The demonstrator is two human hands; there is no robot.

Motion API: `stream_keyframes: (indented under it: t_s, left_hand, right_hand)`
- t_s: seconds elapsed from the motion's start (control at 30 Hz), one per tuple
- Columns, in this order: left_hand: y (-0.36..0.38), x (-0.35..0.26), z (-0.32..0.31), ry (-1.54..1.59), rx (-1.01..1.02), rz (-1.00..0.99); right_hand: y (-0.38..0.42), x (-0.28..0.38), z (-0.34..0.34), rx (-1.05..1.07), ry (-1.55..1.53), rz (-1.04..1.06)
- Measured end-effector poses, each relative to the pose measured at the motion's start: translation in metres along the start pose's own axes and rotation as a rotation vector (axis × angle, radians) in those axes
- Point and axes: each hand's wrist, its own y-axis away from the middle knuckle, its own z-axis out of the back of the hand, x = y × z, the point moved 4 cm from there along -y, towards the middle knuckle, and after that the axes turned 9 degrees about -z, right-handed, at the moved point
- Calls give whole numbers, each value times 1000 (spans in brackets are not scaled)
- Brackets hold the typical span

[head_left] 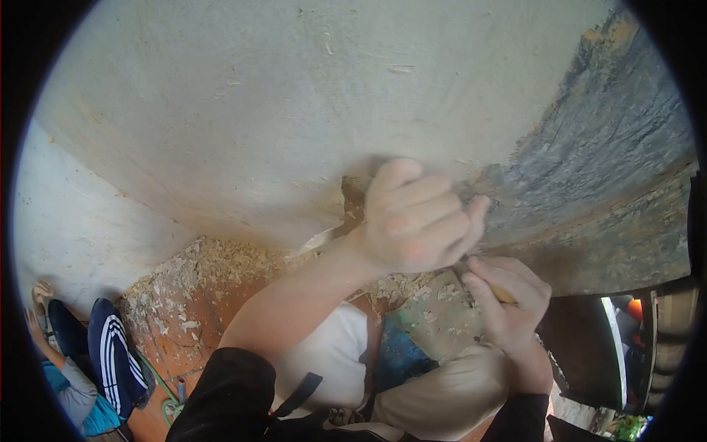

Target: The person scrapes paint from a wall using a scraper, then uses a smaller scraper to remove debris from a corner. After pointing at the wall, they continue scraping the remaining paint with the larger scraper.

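My left hand (420,217) is curled into a fist, slightly blurred, in front of the pale painted wall (243,125). Whatever it may hold is hidden by the fingers. Just below and to its right, my right hand (515,291) is closed around a tool with a yellowish handle (502,293). The tool's working end lies behind the left fist, so I cannot tell its kind. Around the hands the pale coating breaks off at a ragged edge, and a rough grey bare patch (596,162) spreads to the right.
Flakes of coating (210,276) litter the reddish tiled floor (162,346) along the wall's foot. At the far left sits another person (110,353) in dark striped trousers, near a green hose (168,405). A blue item (401,353) lies between my knees.
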Motion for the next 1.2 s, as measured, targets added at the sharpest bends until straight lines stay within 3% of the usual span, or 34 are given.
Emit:
stream_keyframes:
  t_s: [0.17, 0.33, 0.47, 0.73, 0.87, 0.97, 1.2]
  left_hand:
    - [-3, -17, -30, 104, -127, 58]
    - [14, 13, 19, -24, 89, -38]
    - [15, 9, 20, -48, 143, -38]
    - [1, -15, -24, 91, -50, 22]
    - [6, 0, 0, 59, -34, 0]
    - [18, 13, 23, 22, 100, -15]
    - [5, -1, -2, 0, -24, 13]
  right_hand:
    - [14, -16, 25, -24, 44, -112]
    - [-1, -9, -31, 4, -95, 22]
    - [-2, -9, -30, 14, -147, 1]
    - [17, -15, 14, 15, -15, -76]
    - [6, -8, -11, 5, -66, -40]
    - [5, -3, -35, 39, -127, -27]
    - [3, -6, -4, 23, -58, -41]
